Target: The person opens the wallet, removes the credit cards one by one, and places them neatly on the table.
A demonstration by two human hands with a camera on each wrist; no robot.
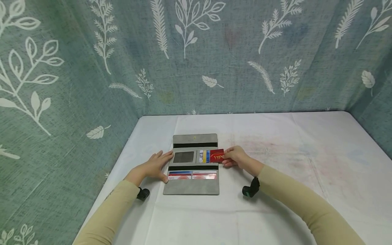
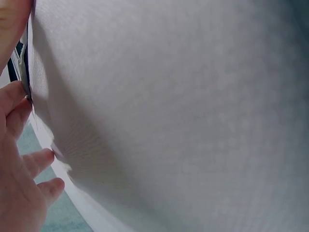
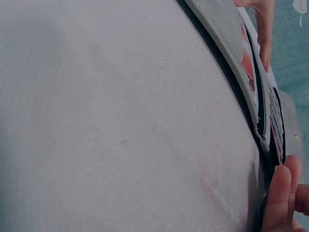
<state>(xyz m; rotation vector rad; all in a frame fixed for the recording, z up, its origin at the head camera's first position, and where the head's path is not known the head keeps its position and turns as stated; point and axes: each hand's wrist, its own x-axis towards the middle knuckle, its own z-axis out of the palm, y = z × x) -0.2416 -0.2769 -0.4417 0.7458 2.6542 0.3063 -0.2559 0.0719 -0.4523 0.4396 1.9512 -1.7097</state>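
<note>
A grey wallet (image 1: 191, 187) lies unfolded on the white table, with cards in its middle and lower sections. At the right side of the middle section, the right hand (image 1: 237, 157) pinches the outer edge of a red card (image 1: 216, 156) lettered "VIP". Yellow and blue card edges (image 1: 206, 156) show just left of it. The left hand (image 1: 154, 167) rests with spread fingers along the wallet's left edge, thumb at the lower section. In the right wrist view, right fingertips (image 3: 280, 183) are at the wallet's side edge. The left wrist view catches left fingers (image 2: 41, 162) against the tabletop.
A clear window pocket (image 1: 184, 157) fills the left of the middle section. Two cards (image 1: 180, 175) stand in the lower pockets. The white tabletop (image 1: 294, 149) meets a green leaf-patterned curtain (image 1: 211, 81) behind and at the left. Each wrist wears a black camera (image 1: 251, 188).
</note>
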